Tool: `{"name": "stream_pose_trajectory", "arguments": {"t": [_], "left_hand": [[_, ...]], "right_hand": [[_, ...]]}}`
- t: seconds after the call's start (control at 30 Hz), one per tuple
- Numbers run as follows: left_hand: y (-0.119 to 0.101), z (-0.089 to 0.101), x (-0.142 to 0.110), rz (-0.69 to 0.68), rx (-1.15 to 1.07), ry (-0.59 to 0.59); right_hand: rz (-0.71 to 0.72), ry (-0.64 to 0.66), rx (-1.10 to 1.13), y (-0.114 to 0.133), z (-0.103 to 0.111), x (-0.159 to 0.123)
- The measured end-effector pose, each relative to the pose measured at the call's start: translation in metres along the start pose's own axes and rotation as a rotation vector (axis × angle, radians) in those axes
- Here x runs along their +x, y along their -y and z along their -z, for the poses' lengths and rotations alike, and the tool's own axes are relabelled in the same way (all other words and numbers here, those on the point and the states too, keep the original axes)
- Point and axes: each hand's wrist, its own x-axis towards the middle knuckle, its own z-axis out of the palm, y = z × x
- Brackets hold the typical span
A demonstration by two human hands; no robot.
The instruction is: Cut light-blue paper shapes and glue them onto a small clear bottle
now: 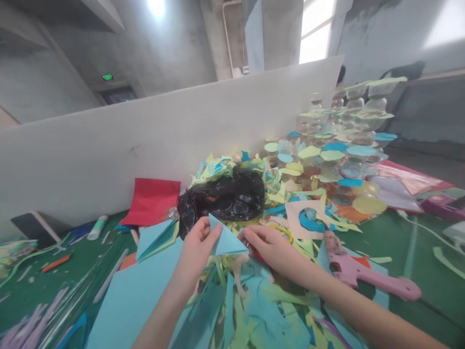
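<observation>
My left hand point(198, 247) pinches a light-blue sheet of paper point(227, 238), folded into a triangle, between thumb and fingers. At the triangle's right corner is my right hand point(271, 247), its fingers curled round what look like red-handled scissors point(260, 258). The palm hides most of them, and the blades barely show. Beneath both hands lies a heap of blue, green and yellow paper scraps point(254, 300). Just beyond sits a crumpled black plastic bag point(227, 196). A yellow ring-shaped piece point(285, 232) shows behind my right hand.
A pink glue gun point(370, 278) lies at right with its cord. Stacked clear cups with paper discs point(348, 150) stand back right. Red paper point(154, 201), blue sheets point(134, 300) and a glue stick point(98, 228) lie left. A white panel point(145, 140) borders the back.
</observation>
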Motion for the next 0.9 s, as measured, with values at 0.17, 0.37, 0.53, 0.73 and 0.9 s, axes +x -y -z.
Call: {"name": "stream_pose_trajectory", "arguments": {"t": [0.17, 0.37, 0.53, 0.73, 0.9], "left_hand": [[0.001, -0.004, 0.001, 0.031, -0.025, 0.071], [0.001, -0.009, -0.004, 0.015, 0.028, 0.09], [0.001, -0.009, -0.006, 0.026, 0.074, 0.094], [0.001, -0.009, -0.004, -0.01, 0.104, 0.068], [0.004, -0.008, -0.003, 0.007, 0.118, 0.093]], "right_hand": [[0.074, -0.053, -0.101, -0.005, -0.003, -0.001], [0.302, -0.048, -0.269, -0.013, -0.005, -0.002], [0.408, -0.076, -0.324, -0.015, -0.003, 0.001], [0.441, -0.091, -0.324, -0.019, -0.002, 0.003], [0.393, -0.077, -0.288, -0.016, -0.002, 0.002]]}}
